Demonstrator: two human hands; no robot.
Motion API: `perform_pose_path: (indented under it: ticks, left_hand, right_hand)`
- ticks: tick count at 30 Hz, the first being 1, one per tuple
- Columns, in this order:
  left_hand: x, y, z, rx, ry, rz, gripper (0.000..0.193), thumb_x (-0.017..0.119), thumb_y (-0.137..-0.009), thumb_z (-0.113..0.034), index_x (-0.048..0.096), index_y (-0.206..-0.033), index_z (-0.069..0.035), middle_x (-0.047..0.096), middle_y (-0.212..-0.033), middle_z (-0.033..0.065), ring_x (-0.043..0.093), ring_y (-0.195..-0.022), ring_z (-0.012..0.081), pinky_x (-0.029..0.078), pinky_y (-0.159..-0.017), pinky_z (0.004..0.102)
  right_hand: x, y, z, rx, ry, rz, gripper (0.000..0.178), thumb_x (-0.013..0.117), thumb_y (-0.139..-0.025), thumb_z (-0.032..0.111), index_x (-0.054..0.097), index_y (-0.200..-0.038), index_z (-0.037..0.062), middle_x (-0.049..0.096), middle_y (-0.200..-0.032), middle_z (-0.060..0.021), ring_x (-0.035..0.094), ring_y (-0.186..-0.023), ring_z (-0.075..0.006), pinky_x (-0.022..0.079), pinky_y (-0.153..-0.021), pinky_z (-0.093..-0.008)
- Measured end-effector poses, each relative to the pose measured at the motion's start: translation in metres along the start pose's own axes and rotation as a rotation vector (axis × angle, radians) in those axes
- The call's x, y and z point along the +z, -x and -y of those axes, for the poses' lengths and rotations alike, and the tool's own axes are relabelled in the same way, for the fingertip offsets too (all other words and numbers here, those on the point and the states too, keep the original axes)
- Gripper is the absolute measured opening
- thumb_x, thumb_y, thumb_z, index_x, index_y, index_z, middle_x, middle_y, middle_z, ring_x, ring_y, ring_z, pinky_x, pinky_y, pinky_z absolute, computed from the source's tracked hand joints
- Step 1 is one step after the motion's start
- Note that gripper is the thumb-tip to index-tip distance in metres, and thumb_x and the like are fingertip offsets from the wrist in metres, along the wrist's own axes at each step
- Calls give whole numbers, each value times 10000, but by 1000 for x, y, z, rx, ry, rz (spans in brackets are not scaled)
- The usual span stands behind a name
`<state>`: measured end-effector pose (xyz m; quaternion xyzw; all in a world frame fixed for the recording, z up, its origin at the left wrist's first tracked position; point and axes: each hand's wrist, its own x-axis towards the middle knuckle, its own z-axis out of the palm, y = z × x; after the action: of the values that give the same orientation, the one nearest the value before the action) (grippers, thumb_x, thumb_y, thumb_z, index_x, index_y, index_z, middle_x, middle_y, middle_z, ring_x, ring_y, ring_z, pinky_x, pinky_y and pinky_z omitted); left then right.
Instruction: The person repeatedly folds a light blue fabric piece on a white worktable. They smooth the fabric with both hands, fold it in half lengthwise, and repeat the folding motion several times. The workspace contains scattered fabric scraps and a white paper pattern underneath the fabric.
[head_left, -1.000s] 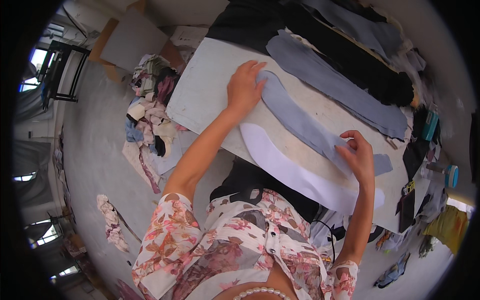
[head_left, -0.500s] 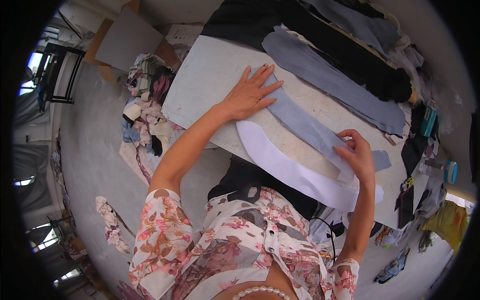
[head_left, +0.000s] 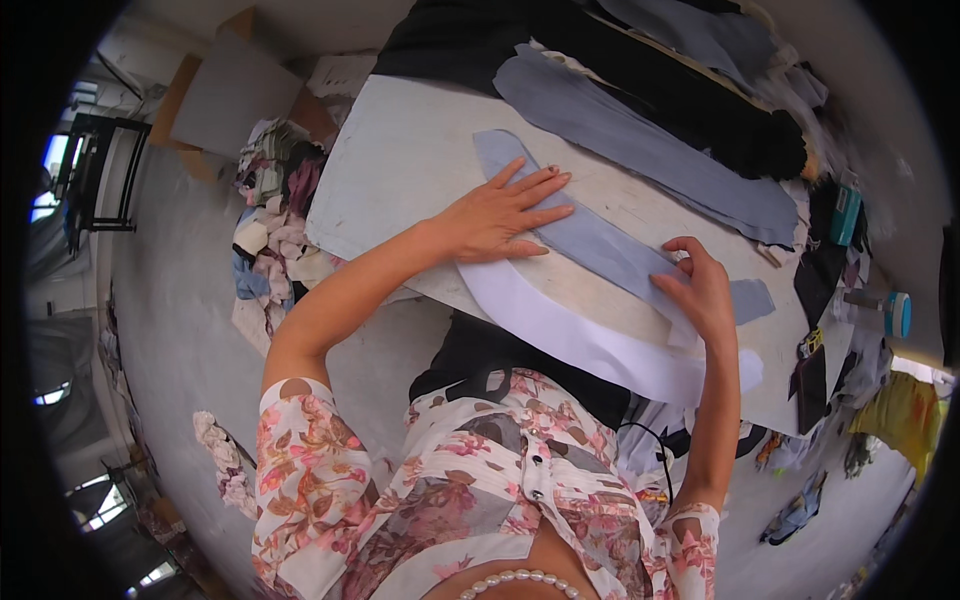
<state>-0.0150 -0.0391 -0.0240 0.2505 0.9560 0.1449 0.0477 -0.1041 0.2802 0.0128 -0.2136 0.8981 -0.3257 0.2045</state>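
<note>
A long blue-grey fabric strip (head_left: 600,240) lies slantwise across the pale tabletop (head_left: 400,150). My left hand (head_left: 505,215) rests flat on its left part, fingers spread, and the strip's far end shows beyond the fingertips. Toward its right end, my right hand (head_left: 702,290) is curled, thumb and fingers pinching at the strip. A small whitish flap (head_left: 683,329) shows below that thumb; its join to the strip is unclear. Along the table's near edge lies a curved white band (head_left: 580,340), partly under my right wrist.
A wide blue-grey fabric piece (head_left: 650,150) and black cloth (head_left: 640,80) lie along the table's far side. Fabric scraps (head_left: 275,240) are heaped at the left, near a cardboard box (head_left: 235,95). A dark flat object (head_left: 811,390) sits at the right edge.
My left hand has slid along the strip toward my right hand, uncovering the strip's far-left end. My right hand stays at about the same spot. The view has shifted slightly.
</note>
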Motion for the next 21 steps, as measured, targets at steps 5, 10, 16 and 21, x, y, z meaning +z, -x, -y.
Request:
perform_pose_path:
  ticks: [5,10,16,21]
  left_hand:
    - [-12,-18,-26,22,-133,26,784,268,-894,-725,321,-1498,-228,137,-1600,90,97,-1481,253,4,-1200,509]
    - [8,-26,-43,113,-44,35,749,370,-920,-648,327,-1496,-171,137,-1597,120,100,-1482,248,16,-1197,507]
    - [10,-25,-40,129,-58,41,769,383,-912,-650,327,-1494,-151,142,-1596,122,101,-1482,252,4,-1198,500]
    - [3,-32,-51,75,-89,37,778,400,-903,-652,348,-1480,-133,173,-1587,135,115,-1480,260,3,-1192,519]
  right_hand:
    - [1,-1,-4,0,8,-12,405,779,-719,129,592,-1072,68,658,-743,-141,616,-675,-287,468,-645,-350]
    - [-2,3,-8,-28,-8,-34,405,779,-715,126,595,-1073,77,640,-711,-114,600,-652,-274,457,-629,-357]
    - [-22,13,-26,-16,18,-78,415,782,-707,120,598,-1077,89,606,-677,-77,573,-616,-224,444,-595,-341]
    - [-14,12,-35,-18,59,-136,420,779,-707,116,593,-1083,92,588,-674,-72,567,-610,-229,440,-591,-346]
